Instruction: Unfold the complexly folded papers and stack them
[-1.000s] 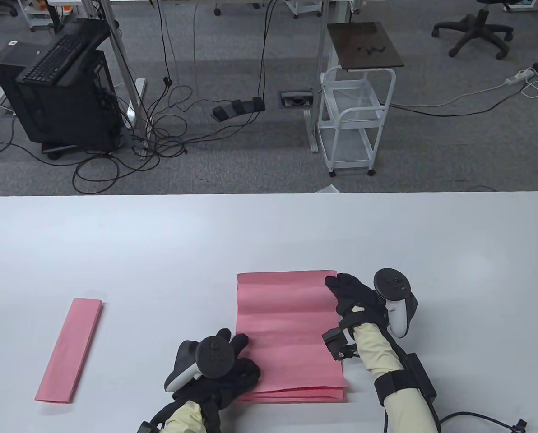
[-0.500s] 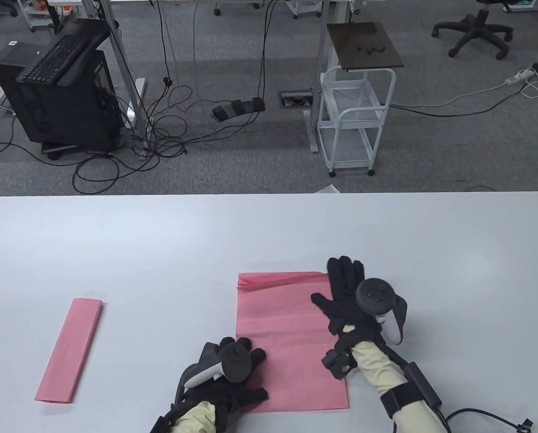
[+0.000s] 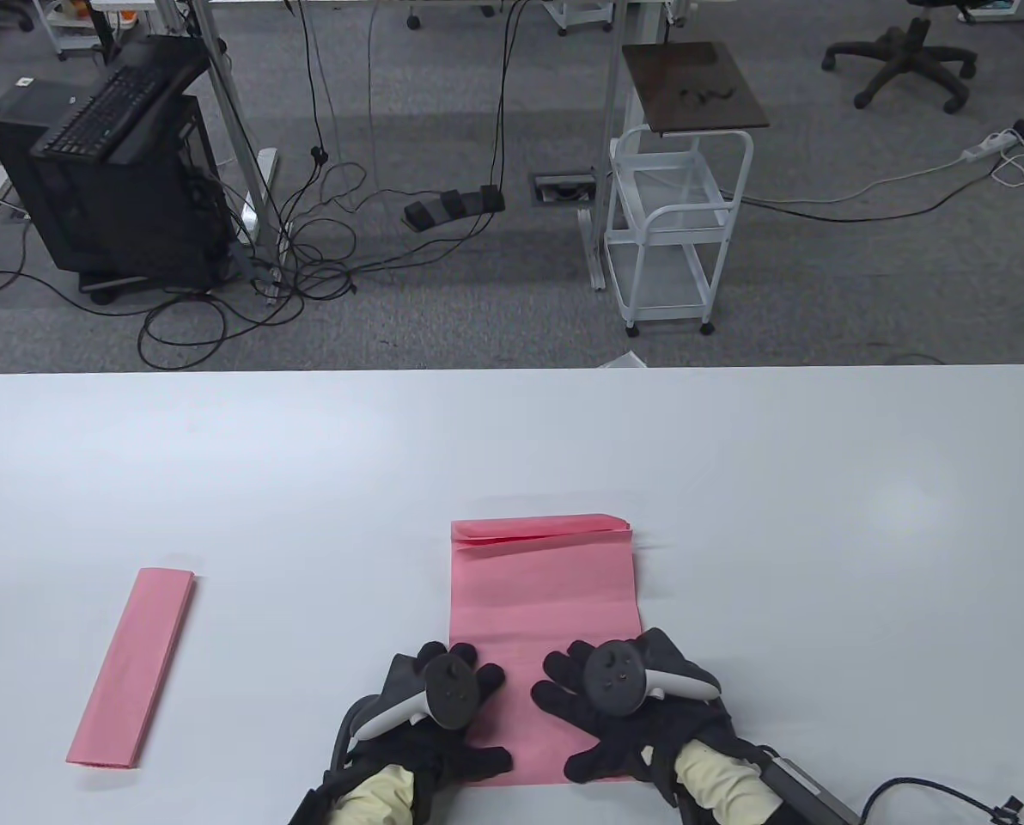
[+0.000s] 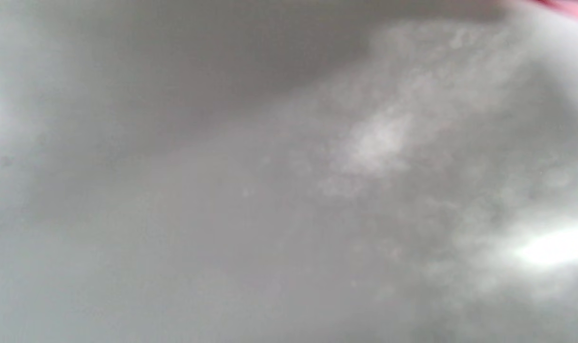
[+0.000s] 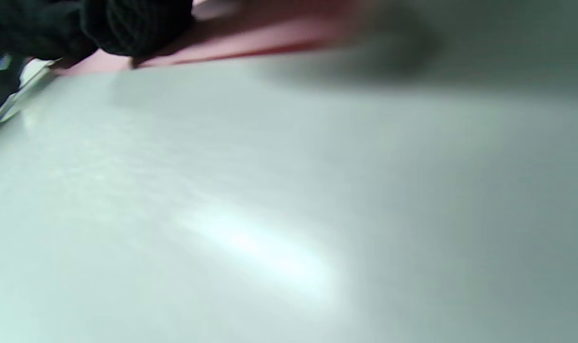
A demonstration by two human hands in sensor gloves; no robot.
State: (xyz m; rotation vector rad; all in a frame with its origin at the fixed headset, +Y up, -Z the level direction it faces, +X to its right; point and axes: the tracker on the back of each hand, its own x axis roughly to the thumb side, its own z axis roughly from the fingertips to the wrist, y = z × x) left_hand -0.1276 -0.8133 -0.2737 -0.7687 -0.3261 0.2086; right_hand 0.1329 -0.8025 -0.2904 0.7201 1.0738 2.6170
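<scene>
Two pink papers lie on the white table [image 3: 735, 447], which fills the lower half of the table view. The larger is the partly opened sheet [image 3: 545, 593], lying flat near the table's near edge, a little right of the middle; its far end is doubled back in a narrow band of stacked folds, and a faint crease crosses it further down. The smaller is a folded strip [image 3: 132, 667], long and narrow, well apart to the left and tilted slightly.

Both gloved hands rest on the near end of the sheet, side by side. The left hand [image 3: 443, 713] lies palm down over the sheet's near left corner, fingers spread and flat, its thumb stretched along the near edge; it presses rather than grips. The right hand [image 3: 619, 713] lies likewise over the near right part, fingers fanned toward the left hand, thumb low near the edge, nothing pinched between them.

The left wrist view is almost wholly blurred grey tabletop, with what may be a sliver of pink at the top right corner. In the right wrist view, dark gloved fingers [image 5: 126, 28] touch the sheet's blurred pink edge [image 5: 250, 45] above pale tabletop.
</scene>
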